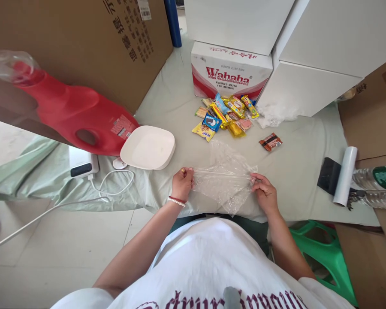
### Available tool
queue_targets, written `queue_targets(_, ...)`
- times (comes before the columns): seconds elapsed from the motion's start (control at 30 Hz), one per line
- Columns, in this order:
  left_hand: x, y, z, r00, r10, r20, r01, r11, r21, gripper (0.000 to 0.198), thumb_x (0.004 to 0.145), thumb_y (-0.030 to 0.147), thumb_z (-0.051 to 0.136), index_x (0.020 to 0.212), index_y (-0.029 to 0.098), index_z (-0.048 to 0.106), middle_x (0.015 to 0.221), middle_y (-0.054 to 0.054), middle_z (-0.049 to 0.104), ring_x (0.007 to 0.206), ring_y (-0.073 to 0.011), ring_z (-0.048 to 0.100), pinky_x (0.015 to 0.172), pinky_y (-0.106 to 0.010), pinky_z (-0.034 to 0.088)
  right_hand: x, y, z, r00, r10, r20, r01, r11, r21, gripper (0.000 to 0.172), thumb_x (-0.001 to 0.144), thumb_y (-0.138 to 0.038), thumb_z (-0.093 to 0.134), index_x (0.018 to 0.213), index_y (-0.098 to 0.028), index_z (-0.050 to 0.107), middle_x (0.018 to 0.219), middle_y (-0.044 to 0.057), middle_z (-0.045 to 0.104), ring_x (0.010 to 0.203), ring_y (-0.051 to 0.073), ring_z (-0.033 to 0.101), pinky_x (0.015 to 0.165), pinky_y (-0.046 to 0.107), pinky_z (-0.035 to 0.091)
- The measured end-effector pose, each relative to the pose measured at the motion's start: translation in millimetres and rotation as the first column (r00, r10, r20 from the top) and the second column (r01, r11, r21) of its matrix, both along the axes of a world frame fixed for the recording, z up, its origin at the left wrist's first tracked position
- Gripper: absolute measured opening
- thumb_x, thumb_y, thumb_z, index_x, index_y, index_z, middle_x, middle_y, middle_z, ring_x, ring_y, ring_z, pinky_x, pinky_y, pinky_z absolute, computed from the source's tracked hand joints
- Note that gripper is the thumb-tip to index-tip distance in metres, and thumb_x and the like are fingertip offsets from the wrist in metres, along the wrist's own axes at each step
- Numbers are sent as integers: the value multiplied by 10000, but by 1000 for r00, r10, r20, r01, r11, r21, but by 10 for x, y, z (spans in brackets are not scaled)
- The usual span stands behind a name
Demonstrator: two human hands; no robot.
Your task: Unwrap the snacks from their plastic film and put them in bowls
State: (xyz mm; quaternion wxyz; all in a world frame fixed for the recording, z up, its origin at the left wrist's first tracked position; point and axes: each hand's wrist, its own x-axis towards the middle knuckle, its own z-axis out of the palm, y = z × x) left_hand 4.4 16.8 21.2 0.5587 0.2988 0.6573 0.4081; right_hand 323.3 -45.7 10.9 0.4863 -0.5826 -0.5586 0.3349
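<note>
A clear plastic bag (pixel 224 180) is stretched between both hands above a pale green cloth (pixel 296 171). My left hand (pixel 182 183) pinches the bag's left top edge, fingers closed. My right hand (pixel 264 192) pinches the right top edge, fingers closed too. The bag looks empty and hangs crumpled below the taut rim. Beyond it lies a pile of several wrapped snacks (pixel 225 116), and one brown-orange snack packet (pixel 270 141) lies apart to the right.
A white square plate (pixel 148 148) sits left of the bag, beside a red jug (pixel 77 116) and a white charger with cable (pixel 83 165). A Wahaha water carton (pixel 230 71) and white boxes stand behind. A white roll (pixel 345 176), bottles and a green stool (pixel 324 253) are at right.
</note>
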Motion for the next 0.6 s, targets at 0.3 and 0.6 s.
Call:
queue_targets(0.3,-40,-17,350,627,-113,-771,587,719,371,419,749,47,584,1091,246,721,1283,-152,661,1387,-364,486,1167,-568,281,43,161,49,990,127,-68,-128,992,-4,237,888,-279,578,715,-236,736,1315,65,695,1161,253,646,1066,445,475)
queue_targets(0.6,344,180,275,228,-398,-889,834,551,-32,337,1025,316,418,1086,198,728,1177,-158,709,1122,-319,610,1004,-524,430,-208,297,-37,986,-58,157,71,994,-82,243,879,-411,714,766,-224,609,1176,108,706,1115,238,663,951,392,534)
